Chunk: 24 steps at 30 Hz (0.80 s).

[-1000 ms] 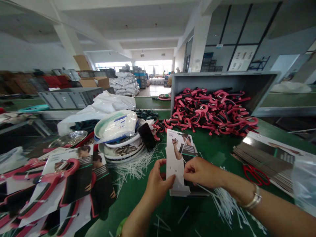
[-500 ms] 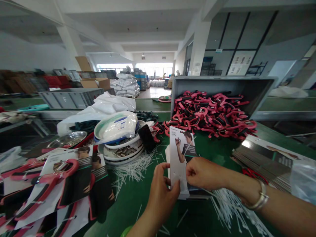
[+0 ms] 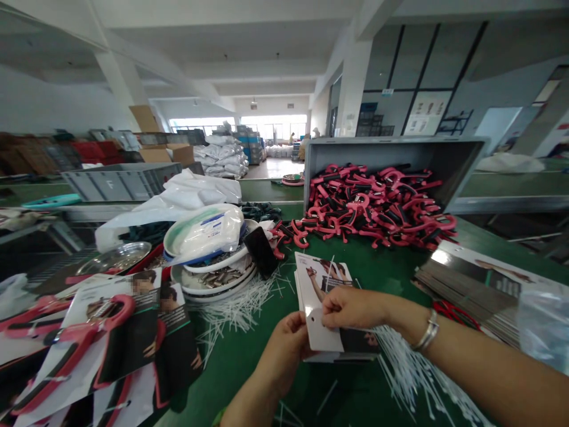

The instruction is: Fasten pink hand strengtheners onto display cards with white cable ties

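White printed card [image 3: 323,308] sits low over the green counter [image 3: 391,273], pinched in the grip of left hand [image 3: 288,344] and right hand [image 3: 351,308]; its print is unreadable, grey crate [image 3: 120,182] shows "F"

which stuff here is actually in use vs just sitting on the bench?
In use:
- left hand and right hand, both on the printed card
- thin white tie sticking up from the card

Lying about:
- red and black grips spilling from the grey bin
- loose white ties
- red scissors
- stacked plates
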Tool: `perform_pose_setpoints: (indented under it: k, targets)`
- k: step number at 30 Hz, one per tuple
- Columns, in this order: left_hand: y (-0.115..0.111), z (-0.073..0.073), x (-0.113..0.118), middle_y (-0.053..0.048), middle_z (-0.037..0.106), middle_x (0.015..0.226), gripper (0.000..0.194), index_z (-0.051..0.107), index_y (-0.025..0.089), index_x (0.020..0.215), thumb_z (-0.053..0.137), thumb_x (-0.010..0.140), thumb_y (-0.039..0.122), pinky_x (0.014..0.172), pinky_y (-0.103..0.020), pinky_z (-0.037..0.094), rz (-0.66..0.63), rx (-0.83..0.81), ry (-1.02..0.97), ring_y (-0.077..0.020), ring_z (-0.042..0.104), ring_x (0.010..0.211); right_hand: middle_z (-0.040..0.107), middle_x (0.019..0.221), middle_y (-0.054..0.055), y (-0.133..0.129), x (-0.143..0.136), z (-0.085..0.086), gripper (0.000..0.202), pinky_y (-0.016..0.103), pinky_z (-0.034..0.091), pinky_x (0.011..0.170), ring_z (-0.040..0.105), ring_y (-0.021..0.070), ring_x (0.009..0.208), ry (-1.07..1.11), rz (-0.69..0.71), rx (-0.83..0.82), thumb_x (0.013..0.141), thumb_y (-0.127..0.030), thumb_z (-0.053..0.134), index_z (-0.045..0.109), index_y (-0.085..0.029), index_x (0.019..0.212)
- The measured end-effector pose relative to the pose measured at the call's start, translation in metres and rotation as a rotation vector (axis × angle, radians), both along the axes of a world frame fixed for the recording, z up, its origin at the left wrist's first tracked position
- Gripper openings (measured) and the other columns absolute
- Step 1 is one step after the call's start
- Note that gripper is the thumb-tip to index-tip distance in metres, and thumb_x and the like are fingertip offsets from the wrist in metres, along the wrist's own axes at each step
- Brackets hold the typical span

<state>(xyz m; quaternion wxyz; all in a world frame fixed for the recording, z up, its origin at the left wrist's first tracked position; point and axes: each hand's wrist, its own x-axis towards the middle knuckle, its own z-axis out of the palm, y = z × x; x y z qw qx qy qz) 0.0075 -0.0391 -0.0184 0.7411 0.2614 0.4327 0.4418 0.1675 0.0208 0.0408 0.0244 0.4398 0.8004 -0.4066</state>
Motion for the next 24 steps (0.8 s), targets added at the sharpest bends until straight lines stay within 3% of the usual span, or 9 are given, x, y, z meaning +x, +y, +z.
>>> perform_pose_setpoints:
  k: [3, 5, 9, 11, 13, 16, 18, 20, 24]
  targets:
    - [0.004, -0.005, 0.0, 0.003, 0.059, 0.057, 0.034, 0.056, 0.014, 0.07, 0.079, 0.049, 0.028, 0.052, -0.022, 0.043, 0.041, 0.039, 0.07, -0.0086, 0.053, 0.049, 0.05, 0.057, -0.004, 0.004, 0.008, 0.006, 0.02, 0.019, 0.032, 0.048, 0.042, 0.0075, 0.053, 0.016, 0.0, 0.014, 0.078, -0.027, 0.052, 0.062, -0.012, 0.07]
    - [0.007, -0.007, -0.003, 0.006, 0.055, 0.054, 0.029, 0.053, 0.015, 0.067, 0.075, 0.052, 0.026, 0.05, -0.02, 0.041, 0.102, 0.054, 0.093, -0.007, 0.05, 0.046, 0.054, 0.06, -0.002, 0.0, 0.018, 0.017, 0.028, 0.021, 0.035, 0.051, 0.046, 0.0094, 0.055, 0.034, -0.055, 0.142, 0.084, -0.033, 0.048, 0.063, -0.012, 0.072]
    - [0.011, -0.006, -0.006, 0.01, 0.047, 0.049, 0.023, 0.046, 0.018, 0.068, 0.066, 0.059, 0.021, 0.044, -0.016, 0.035, 0.252, 0.105, 0.109, -0.0049, 0.044, 0.042, 0.068, 0.091, 0.007, -0.036, 0.026, 0.025, 0.032, 0.034, 0.046, 0.073, 0.06, 0.0203, 0.084, 0.026, -0.225, 0.805, 0.087, -0.041, 0.047, 0.065, -0.017, 0.097]
    - [0.01, -0.004, -0.003, 0.01, 0.047, 0.05, 0.024, 0.044, 0.019, 0.07, 0.065, 0.06, 0.02, 0.043, -0.015, 0.034, 0.312, 0.134, 0.095, -0.0048, 0.044, 0.042, 0.065, 0.11, 0.01, -0.062, 0.018, 0.011, 0.036, 0.042, 0.044, 0.087, 0.057, 0.026, 0.103, 0.04, -0.139, 1.046, 0.085, -0.043, 0.052, 0.062, -0.019, 0.111]
    - [0.006, 0.0, 0.0, 0.01, 0.05, 0.054, 0.026, 0.043, 0.02, 0.072, 0.067, 0.063, 0.023, 0.044, -0.015, 0.037, 0.349, 0.179, 0.066, -0.0056, 0.047, 0.046, 0.065, 0.114, 0.012, -0.082, 0.004, -0.012, 0.037, 0.046, 0.043, 0.091, 0.057, 0.0281, 0.105, 0.051, -0.129, 1.223, 0.086, -0.037, 0.049, 0.059, -0.017, 0.116]
    - [-0.003, 0.007, 0.002, 0.007, 0.055, 0.063, 0.029, 0.044, 0.02, 0.078, 0.07, 0.067, 0.03, 0.049, -0.016, 0.044, 0.399, 0.281, 0.038, -0.0072, 0.054, 0.054, 0.067, 0.107, 0.013, -0.092, -0.011, -0.045, 0.03, 0.042, 0.049, 0.084, 0.061, 0.0258, 0.096, 0.035, -0.206, 1.323, 0.089, -0.028, 0.048, 0.06, -0.012, 0.111]
    - [-0.009, 0.015, 0.002, 0.006, 0.057, 0.066, 0.029, 0.047, 0.019, 0.08, 0.071, 0.069, 0.032, 0.053, -0.017, 0.047, 0.441, 0.362, 0.058, -0.0076, 0.056, 0.058, 0.068, 0.103, 0.014, -0.089, -0.014, -0.057, 0.028, 0.039, 0.052, 0.081, 0.062, 0.0241, 0.094, 0.061, -0.261, 1.343, 0.089, -0.025, 0.048, 0.059, -0.011, 0.11]
    - [-0.012, 0.022, 0.003, 0.003, 0.059, 0.07, 0.027, 0.052, 0.018, 0.082, 0.071, 0.071, 0.033, 0.057, -0.019, 0.05, 0.431, 0.437, 0.103, -0.009, 0.058, 0.063, 0.067, 0.104, 0.014, -0.084, -0.013, -0.061, 0.033, 0.038, 0.053, 0.078, 0.062, 0.0242, 0.094, 0.084, -0.332, 1.348, 0.09, -0.026, 0.046, 0.056, -0.01, 0.116]
    - [-0.008, 0.03, 0.013, -0.001, 0.064, 0.075, 0.024, 0.061, 0.017, 0.084, 0.069, 0.073, 0.037, 0.059, -0.022, 0.052, 0.284, 0.534, 0.162, -0.0134, 0.061, 0.07, 0.066, 0.104, 0.014, -0.077, -0.006, -0.053, 0.039, 0.038, 0.054, 0.076, 0.063, 0.025, 0.094, 0.127, -0.439, 1.295, 0.09, -0.032, 0.046, 0.054, -0.014, 0.123]
